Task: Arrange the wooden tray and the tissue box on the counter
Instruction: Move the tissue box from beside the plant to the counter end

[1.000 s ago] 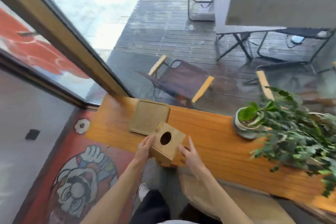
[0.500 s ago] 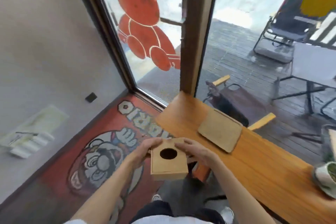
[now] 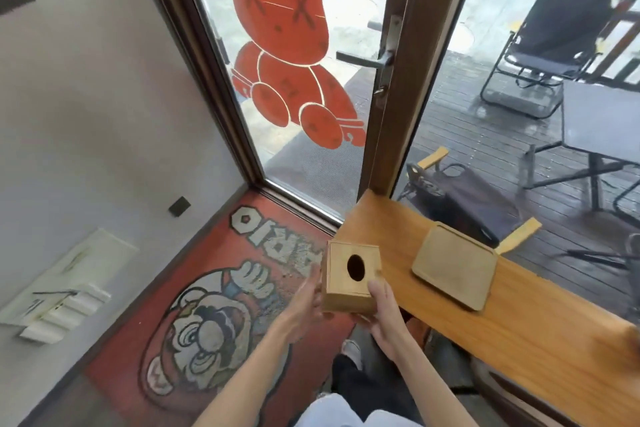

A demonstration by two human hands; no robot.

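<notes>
A square wooden tissue box (image 3: 349,276) with an oval hole in its top is held in the air, off the counter's left end. My right hand (image 3: 382,314) grips it from below at its near right corner. My left hand (image 3: 303,305) lies flat against its left side, fingers spread and blurred. The flat wooden tray (image 3: 453,267) rests on the orange wooden counter (image 3: 519,322), to the right of the box.
A glass door with a red bear sticker (image 3: 287,45) and a metal handle (image 3: 367,61) stands beyond the counter's left end. A red cartoon floor mat (image 3: 214,305) lies below. Outside are folding chairs (image 3: 540,45) and a table.
The box has come off the counter and moved left past its end, staying in my hands. My view has swung left toward the door. The tray has not moved.
</notes>
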